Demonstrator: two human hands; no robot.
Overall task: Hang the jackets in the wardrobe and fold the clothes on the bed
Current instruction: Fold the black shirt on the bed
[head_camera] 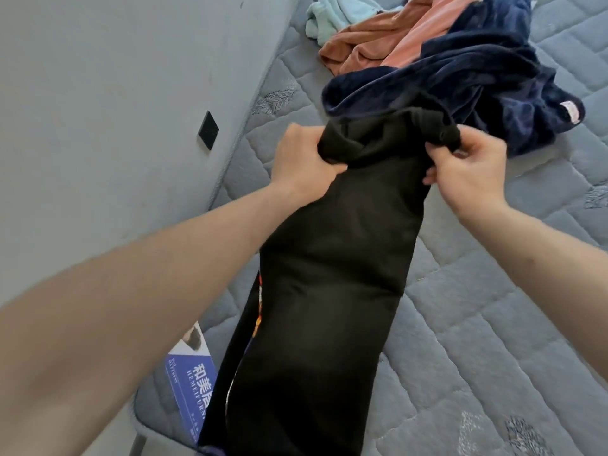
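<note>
Both hands have a grip on the long black fabric garment [332,274]: the left hand [304,158] bunches one top corner in a closed fist, and the right hand [467,172] pinches the other top corner between thumb and curled fingers. That top edge is lifted and crumpled between the two hands, while the body of the garment runs flat and narrow down the grey quilted mattress of the bed [493,324], close along its left edge, towards the near end. A sliver of orange and white print [260,311] peeks out along the garment's left side.

Beyond the hands, towards the far end of the bed, lies a heap of unfolded clothes: a dark navy plush piece [477,80] sits just behind the black garment's top edge and looks to touch it, a rust-orange and salmon-pink garment [378,41] lies behind that, and a pale mint-blue cloth [329,18] sits furthest away near the left edge.

On the near left corner of the mattress is a blue label with white lettering [194,380], partly under the black garment. A grey wall [98,93] borders the left edge of the bed, with a small black square plate [208,130] on it.
</note>
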